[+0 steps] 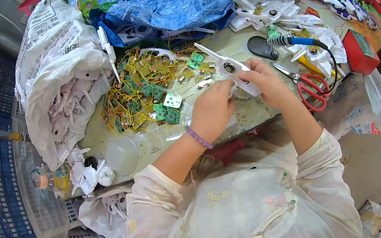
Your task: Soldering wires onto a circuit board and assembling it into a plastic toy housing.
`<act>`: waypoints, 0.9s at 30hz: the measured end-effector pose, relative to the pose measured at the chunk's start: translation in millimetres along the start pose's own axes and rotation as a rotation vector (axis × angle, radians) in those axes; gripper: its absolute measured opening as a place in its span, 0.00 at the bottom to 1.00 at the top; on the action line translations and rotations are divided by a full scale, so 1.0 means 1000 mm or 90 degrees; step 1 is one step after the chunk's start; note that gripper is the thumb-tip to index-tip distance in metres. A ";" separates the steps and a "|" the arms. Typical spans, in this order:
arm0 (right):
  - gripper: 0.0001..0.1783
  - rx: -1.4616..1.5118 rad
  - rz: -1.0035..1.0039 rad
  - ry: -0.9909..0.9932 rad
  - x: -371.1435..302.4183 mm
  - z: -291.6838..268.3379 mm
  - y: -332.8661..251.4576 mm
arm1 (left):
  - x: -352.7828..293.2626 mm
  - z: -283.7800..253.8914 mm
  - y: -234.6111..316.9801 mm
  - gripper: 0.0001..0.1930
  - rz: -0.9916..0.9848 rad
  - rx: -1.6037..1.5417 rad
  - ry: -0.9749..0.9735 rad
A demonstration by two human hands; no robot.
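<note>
Over the near edge of the worktable, a white plastic housing (212, 54) with a long pointed tip and a round dark part is held up, its tip toward the far left. My right hand (267, 82) grips its wide end between thumb and fingers. My left hand (211, 108), with a purple braided band at the wrist, is closed, its fingertips pinched against the housing's near left side. What lies under those fingertips is hidden. Just left of the hands lies a heap of green circuit boards (155, 92) with yellow wires. Several small metal parts (204, 82) sit beyond my left hand.
Red-handled scissors (312, 92), a blue-handled soldering iron (301, 41), its black stand (262, 48) and a red box (361, 52) are at the right. A white sack (49, 82) of white parts stands left. A blue bag (156, 10) lies at the back, more housings (278, 11) beside it.
</note>
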State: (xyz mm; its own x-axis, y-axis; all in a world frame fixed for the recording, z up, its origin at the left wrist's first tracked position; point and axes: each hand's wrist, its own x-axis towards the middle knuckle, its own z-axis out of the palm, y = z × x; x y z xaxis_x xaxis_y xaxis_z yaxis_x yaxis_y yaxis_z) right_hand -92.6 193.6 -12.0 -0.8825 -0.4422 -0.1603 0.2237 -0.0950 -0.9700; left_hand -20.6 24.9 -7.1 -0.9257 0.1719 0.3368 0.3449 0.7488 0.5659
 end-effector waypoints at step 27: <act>0.16 0.130 -0.165 -0.257 -0.021 0.028 -0.022 | -0.036 -0.058 -0.038 0.15 -0.180 -0.352 -0.208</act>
State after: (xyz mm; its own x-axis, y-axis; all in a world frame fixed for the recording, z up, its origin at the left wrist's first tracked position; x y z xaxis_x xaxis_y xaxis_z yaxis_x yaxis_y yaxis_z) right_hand -67.9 180.2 17.7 -0.6989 -0.6858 0.2032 0.1300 -0.4012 -0.9067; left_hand 9.1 -47.0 3.4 -0.9610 0.2664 -0.0738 0.0321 0.3728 0.9274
